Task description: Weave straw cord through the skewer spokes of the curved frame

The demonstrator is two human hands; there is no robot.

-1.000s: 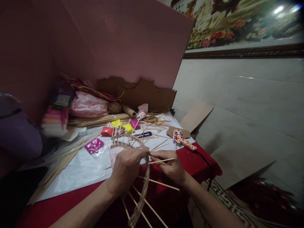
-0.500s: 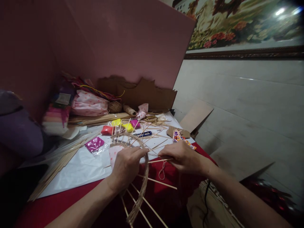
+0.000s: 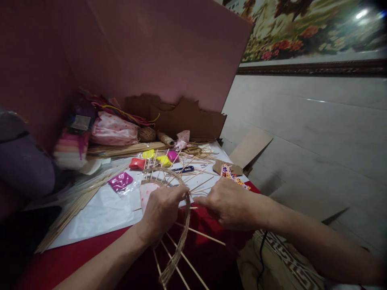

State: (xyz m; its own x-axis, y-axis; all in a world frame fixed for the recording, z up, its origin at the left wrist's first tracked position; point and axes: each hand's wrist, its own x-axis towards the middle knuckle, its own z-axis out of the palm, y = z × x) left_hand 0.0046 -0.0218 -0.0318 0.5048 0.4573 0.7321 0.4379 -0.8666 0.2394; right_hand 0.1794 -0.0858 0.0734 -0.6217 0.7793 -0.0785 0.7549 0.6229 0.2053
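Note:
My left hand is closed around a round frame of thin bamboo sticks with a twine-wrapped rim, held upright over the red tablecloth. My right hand sits just right of the rim, fingers pinched at it near one bamboo stick; what they pinch is too small to make out. The sticks fan out from the frame above and below my hands.
White paper covers the table, with bags of coloured clay, loose sticks, twine balls, a pink dotted bag, a blue tool and a patterned glue gun. Brown cardboard and a pink board stand behind.
My right hand moved up and left toward the rim, and my right forearm swung out to the right. The left hand and the frame stayed almost still.

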